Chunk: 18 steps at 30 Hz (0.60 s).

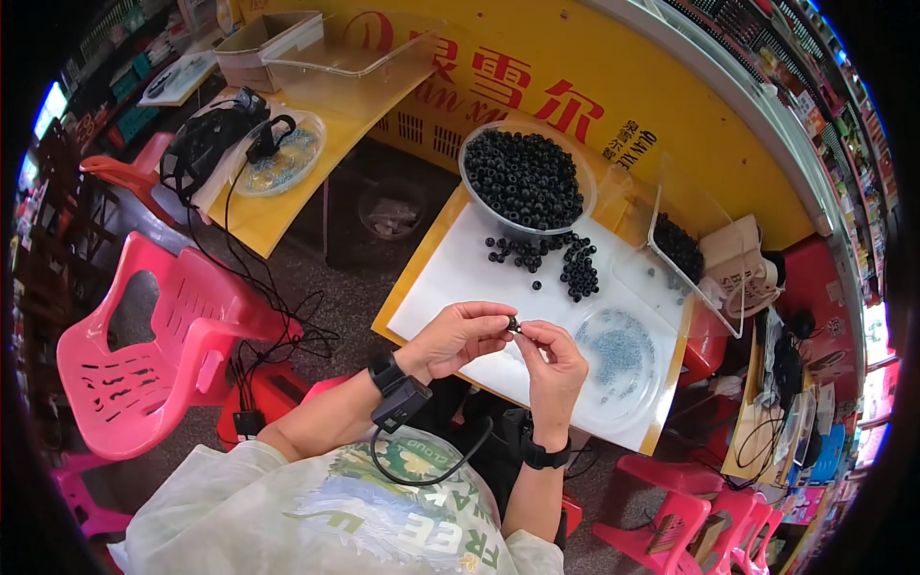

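My left hand (460, 337) pinches a small black round piece (513, 324) between thumb and fingertips, over the near part of the white tabletop. Right against that piece, my right hand (554, 369) has thumb and forefinger closed together; whatever is between them is too small to make out. Beyond my hands, a loose cluster of black round pieces with holes (580, 268) lies on the white surface. A big clear bowl (586, 213) heaped with the same pieces stands behind it. Beside my right hand is a shallow clear round tray (647, 395) holding many tiny pale-blue bits.
A clear bin (721, 321) with more black pieces stands at the table's right. Pink plastic chairs (158, 359) are at left and lower right. A yellow table (278, 225) at upper left bears cables and a tray. Black cables (273, 335) trail across the floor.
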Available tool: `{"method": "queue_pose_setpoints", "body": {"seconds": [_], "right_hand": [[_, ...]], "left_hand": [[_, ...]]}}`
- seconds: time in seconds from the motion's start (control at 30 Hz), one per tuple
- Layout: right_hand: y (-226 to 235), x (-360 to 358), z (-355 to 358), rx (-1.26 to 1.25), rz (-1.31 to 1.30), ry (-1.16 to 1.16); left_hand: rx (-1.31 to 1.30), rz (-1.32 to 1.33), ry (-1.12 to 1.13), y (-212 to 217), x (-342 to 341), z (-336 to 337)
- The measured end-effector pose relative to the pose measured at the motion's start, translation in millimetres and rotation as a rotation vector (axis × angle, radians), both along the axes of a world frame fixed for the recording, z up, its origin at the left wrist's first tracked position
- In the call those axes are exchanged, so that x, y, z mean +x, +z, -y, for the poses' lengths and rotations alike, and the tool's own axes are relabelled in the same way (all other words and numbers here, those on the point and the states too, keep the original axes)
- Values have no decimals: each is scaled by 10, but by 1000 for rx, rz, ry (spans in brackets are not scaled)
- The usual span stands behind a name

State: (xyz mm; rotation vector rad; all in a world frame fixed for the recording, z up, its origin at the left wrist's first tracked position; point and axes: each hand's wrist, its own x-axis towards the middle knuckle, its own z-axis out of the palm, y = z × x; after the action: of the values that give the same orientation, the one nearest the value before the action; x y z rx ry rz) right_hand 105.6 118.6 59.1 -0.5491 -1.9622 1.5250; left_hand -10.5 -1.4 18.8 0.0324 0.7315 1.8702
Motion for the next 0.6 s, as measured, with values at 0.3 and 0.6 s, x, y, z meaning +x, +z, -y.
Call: {"method": "queue_pose_setpoints", "body": {"seconds": [0.3,0.6], "right_hand": [[42,51,37,381,24,-10],[-54,149,-55,179,97,81]], "left_hand": [[-103,-50,-44,-28,48,-30],[-123,-80,-247,-28,-20,-19]]}}
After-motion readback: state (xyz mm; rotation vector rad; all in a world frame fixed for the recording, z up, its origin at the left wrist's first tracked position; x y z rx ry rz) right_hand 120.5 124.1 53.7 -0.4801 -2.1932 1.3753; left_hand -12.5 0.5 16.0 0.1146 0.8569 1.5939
